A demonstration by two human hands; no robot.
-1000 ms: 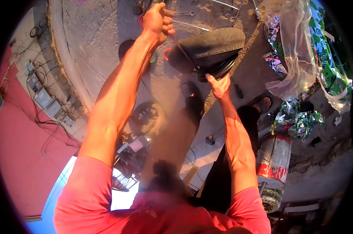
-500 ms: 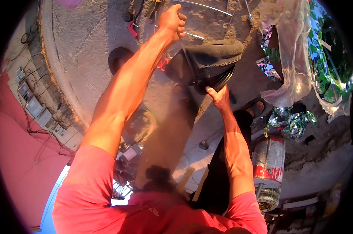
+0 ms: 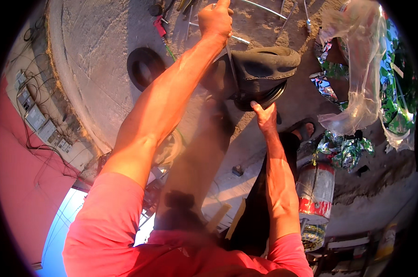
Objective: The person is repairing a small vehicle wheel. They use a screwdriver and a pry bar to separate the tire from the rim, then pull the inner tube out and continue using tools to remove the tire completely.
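My left hand (image 3: 215, 22) is closed round the upper end of a long, thin metal tyre lever (image 3: 231, 69). The lever slants down to the near left edge of a black tyre (image 3: 263, 64), where its lower tip is hidden. That tyre leans over the ground in front of me, with its sidewall bulging outward. At its near rim, my right hand (image 3: 265, 115) grips the dark edge, thumb on top and fingers mostly hidden underneath.
Another tyre (image 3: 145, 69) lies flat on the left, near a red-handled tool (image 3: 160, 27). Several metal rods (image 3: 264, 8) lie at the top. Clear plastic sheeting (image 3: 356, 69) and shiny wrapping (image 3: 345, 150) are on the right, above a red-and-white cylinder (image 3: 316, 191). A sandalled foot (image 3: 306, 130) stands nearby.
The view has shifted, so the ground and tyre sit farther right. My left hand has risen slightly with the lever. The right hand keeps its grip on the tyre.
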